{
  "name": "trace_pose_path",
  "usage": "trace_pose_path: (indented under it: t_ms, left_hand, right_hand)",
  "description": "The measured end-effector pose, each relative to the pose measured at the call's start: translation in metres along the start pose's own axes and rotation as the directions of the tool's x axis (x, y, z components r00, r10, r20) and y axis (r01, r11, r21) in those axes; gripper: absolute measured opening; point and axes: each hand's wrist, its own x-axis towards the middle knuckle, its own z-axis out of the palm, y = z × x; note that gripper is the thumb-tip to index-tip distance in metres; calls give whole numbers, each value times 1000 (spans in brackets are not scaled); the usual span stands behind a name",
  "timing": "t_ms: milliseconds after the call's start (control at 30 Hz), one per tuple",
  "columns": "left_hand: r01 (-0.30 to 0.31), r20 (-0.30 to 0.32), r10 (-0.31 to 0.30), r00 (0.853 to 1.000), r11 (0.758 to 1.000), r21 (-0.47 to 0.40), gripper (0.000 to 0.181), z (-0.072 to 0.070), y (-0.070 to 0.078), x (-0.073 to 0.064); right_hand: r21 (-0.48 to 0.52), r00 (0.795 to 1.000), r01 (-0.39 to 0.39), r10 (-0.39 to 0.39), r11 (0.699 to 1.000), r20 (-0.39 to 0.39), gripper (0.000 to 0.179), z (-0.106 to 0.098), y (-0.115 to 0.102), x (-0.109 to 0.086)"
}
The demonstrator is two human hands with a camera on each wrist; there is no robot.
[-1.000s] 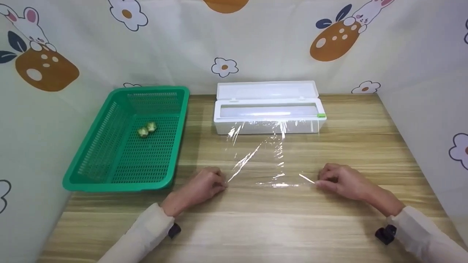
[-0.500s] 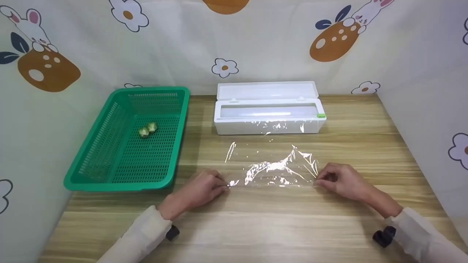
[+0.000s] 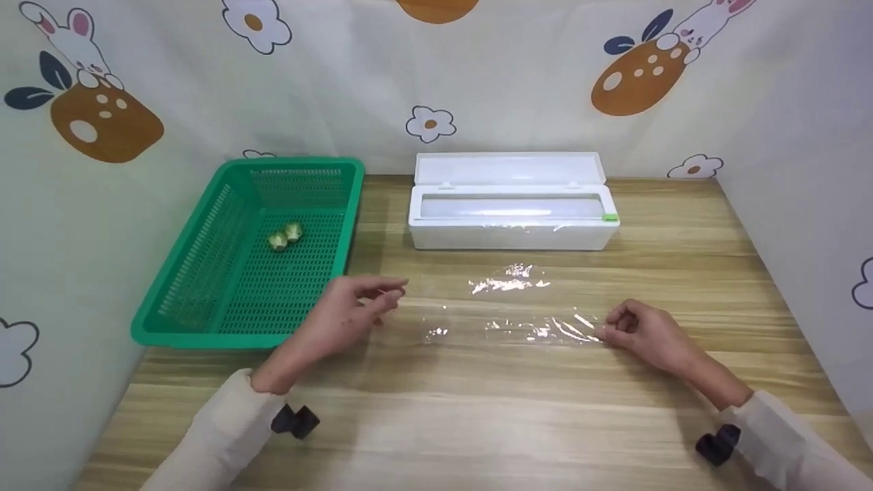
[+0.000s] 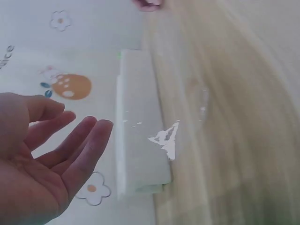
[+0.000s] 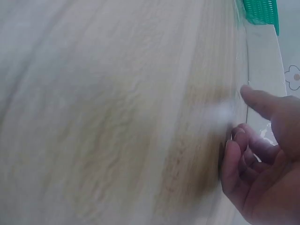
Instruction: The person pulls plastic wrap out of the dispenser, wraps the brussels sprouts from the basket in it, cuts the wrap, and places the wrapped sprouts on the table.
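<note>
A sheet of clear cling film (image 3: 508,285) stretches over the wooden table from the front of a white cling film box (image 3: 515,235). My left hand (image 3: 351,307) is raised off the film's left side, near the green basket's right rim, its fingers loosely bent with nothing between them. At the film's near right corner, my right hand (image 3: 651,334) rests low over the table. In the right wrist view its thumb (image 5: 258,99) stands apart from the curled fingers, with a gap between them. The box's lid (image 3: 510,169) is tipped up at the back.
A green plastic basket (image 3: 140,327) stands at the left, with two small pale green, bulb-like pieces (image 3: 285,236) in it. A green slider (image 3: 610,217) sits at the box's right end. Patterned cloth (image 3: 341,82) hangs behind and along both sides.
My left hand has let go of the film's left corner and moved up and left. The film has settled flatter. The right hand stays at its corner, its grip loosened.
</note>
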Motion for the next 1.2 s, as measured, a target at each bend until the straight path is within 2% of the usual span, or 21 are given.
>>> trace_pose_path:
  t_ms: [133,267,433,667,767,1000,1100,1200]
  left_hand:
    - [31,-71,-35,997,997,-67,33,-30,6,4]
    - [57,-134,-71,988,993,-101,37,-61,4,14]
    - [95,-161,-116,980,986,-136,43,-91,-5,27]
    - [155,-194,-194,962,968,-196,53,-118,-19,38]
    - [180,-216,-232,949,956,-233,57,-127,-23,42]
    - [161,-307,-257,916,939,-303,56,-144,-33,52]
    - [141,-313,-271,910,913,-382,55,-150,-43,60]
    - [119,-324,-304,896,867,-484,54,-160,-54,65]
  right_hand:
    - [-18,1000,-28,28,999,4,31,0,-2,1]
    - [-23,998,-65,65,998,11,37,-1,-5,2]
    - [-64,995,-99,101,993,26,41,-3,-9,1]
    - [-99,992,-114,119,989,38,36,-1,-11,1]
    - [-99,992,-115,119,988,32,34,0,-11,0]
    - [-82,995,-92,94,992,25,27,4,-14,1]
    - [-86,995,-93,95,992,19,24,3,-12,-1]
    - [-81,995,-94,96,992,20,22,3,-11,-3]
